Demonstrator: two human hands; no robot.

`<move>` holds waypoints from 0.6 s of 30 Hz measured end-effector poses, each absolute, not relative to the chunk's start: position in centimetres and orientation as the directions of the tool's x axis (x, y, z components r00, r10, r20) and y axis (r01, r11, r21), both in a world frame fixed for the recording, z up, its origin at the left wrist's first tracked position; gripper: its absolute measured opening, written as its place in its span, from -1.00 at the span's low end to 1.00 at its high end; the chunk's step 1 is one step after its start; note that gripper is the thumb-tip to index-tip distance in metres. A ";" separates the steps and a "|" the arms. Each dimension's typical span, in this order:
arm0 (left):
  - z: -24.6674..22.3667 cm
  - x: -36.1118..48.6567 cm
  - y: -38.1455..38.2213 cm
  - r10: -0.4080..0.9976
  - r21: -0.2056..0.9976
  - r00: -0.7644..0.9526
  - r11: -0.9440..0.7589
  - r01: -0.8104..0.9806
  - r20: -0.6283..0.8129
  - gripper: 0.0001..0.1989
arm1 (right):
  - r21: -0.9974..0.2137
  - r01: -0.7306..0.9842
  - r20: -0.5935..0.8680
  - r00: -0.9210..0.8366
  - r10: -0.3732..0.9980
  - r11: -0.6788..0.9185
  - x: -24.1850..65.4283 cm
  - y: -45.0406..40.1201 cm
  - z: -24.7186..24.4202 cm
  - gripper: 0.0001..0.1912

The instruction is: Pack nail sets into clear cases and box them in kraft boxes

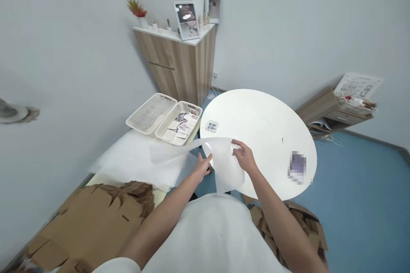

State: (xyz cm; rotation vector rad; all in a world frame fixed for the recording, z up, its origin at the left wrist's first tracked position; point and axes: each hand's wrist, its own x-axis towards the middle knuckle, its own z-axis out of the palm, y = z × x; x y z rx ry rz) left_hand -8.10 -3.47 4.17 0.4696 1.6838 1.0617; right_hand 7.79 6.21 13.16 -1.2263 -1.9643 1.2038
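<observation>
1. A thin white translucent sheet of tissue-like paper [224, 164] is held between both hands over the near edge of a round white desk [265, 128]
2. The left hand [202, 167] is closed on the sheet's left part, its fingers [207, 160] pinched on the paper
3. The right hand [245, 156] is laid on the sheet's upper right part, fingers [236, 145] bent and gripping the paper's edge
4. A narrow strip of the sheet is stretched out leftward, off the desk, toward a stack of white sheets [137, 162] on a low surface
5. Two cream plastic lattice baskets [165, 115] are set side by side behind that stack; small packets are seen in the right one
6. A small clear square tray with dark round items [212, 126] lies on the desk near its left edge, apart from the hands
7. Flattened brown cardboard pieces [96, 217] are piled at the lower left, and more are seen under the right arm
</observation>
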 end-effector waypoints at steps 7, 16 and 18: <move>4.3 -0.4 1.3 0.796 0.819 -0.207 0.572 -0.045 -0.568 -0.06 | -0.854 0.460 -0.260 0.029 0.965 -0.244 17.9 8.3 4.7 -0.45; 2.1 3.6 4.1 0.847 0.757 -0.222 0.531 0.380 -0.483 -0.29 | -0.795 0.500 -0.377 0.037 0.926 -0.343 25.3 7.3 -0.9 -0.46; 2.0 4.1 4.4 0.852 0.738 -0.244 0.524 0.426 -0.464 -0.30 | -0.777 0.557 -0.352 0.000 0.936 -0.293 26.1 7.6 -0.9 -0.47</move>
